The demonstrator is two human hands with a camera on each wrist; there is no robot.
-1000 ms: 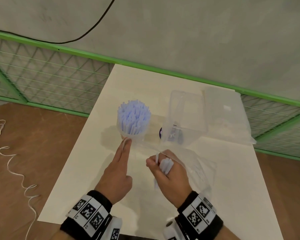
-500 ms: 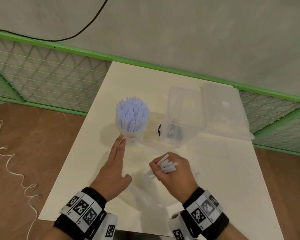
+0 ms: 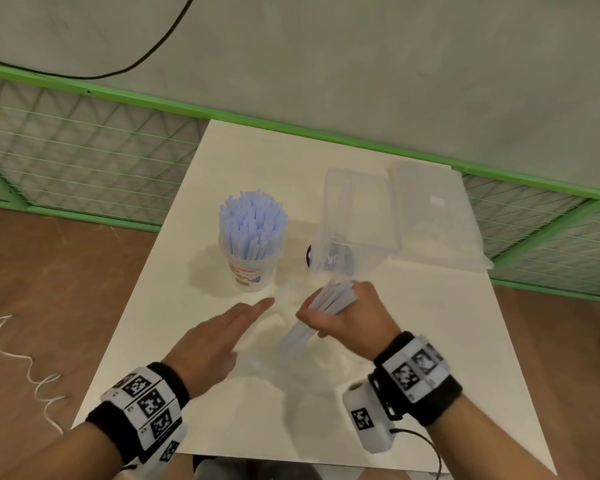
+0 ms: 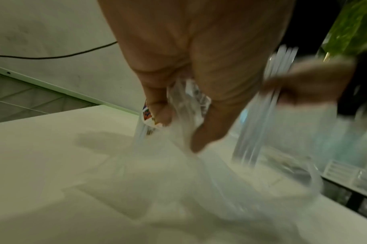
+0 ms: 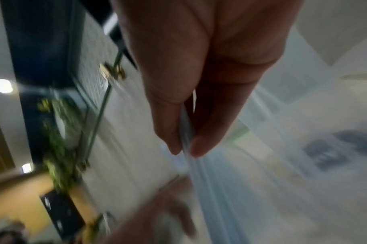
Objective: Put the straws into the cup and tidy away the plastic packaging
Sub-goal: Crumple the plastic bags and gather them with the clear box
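A printed plastic cup [image 3: 250, 271] stands mid-table, packed with upright pale blue straws [image 3: 253, 223]. My right hand [image 3: 326, 306] grips a small bundle of straws [image 3: 333, 297] just right of the cup and in front of the clear box, the bundle slanting down to the left. In the right wrist view the thumb and fingers of my right hand [image 5: 186, 148] close round those straws [image 5: 209, 189]. My left hand [image 3: 250, 310] reaches forward with fingers extended. In the left wrist view my left hand [image 4: 178, 128] pinches the clear plastic packaging [image 4: 178, 165], which lies crumpled on the table [image 3: 291, 362].
A clear plastic box [image 3: 357, 216] stands right of the cup, its lid [image 3: 433, 220] beside it, with a dark blue object [image 3: 310, 252] at its base. The white table [image 3: 430, 341] ends at a green mesh fence [image 3: 84, 150]. A white cord [image 3: 21, 358] lies on the floor at left.
My right hand has drawn the straw bundle up and right out of the packaging, towards the box. My left hand has pulled back from the cup's base, still holding the plastic.
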